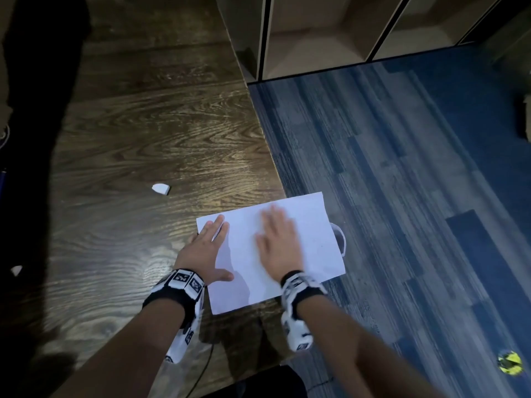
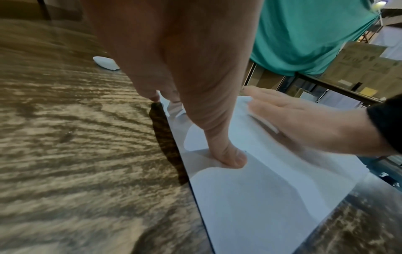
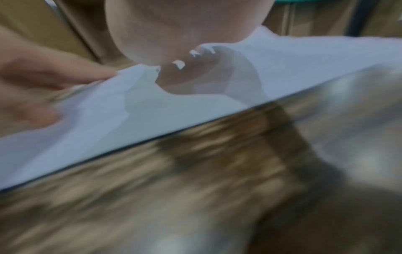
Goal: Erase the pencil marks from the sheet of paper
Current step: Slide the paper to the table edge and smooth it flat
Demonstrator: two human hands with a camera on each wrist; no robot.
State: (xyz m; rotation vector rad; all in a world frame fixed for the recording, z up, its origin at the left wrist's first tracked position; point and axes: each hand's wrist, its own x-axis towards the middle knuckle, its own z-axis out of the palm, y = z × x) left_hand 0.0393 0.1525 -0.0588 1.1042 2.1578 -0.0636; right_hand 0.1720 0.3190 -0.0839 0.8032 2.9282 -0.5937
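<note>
Sheet of paper [image 1: 313, 234]: flat at the right edge of the wooden surface [image 1: 138, 156], one corner overhanging. Left hand [image 1: 205, 251]: grip flat, fingers straight, pressing the sheet's left edge. Right hand [image 1: 280, 242]: fingers straight, flat on the sheet, blurred. Eraser [image 1: 161, 189]: on the surface, well apart.

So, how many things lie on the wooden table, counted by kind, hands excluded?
Sheet of paper: 1
White eraser: 1
Small white scrap near the left edge, too small to identify: 1
Total: 3
</note>
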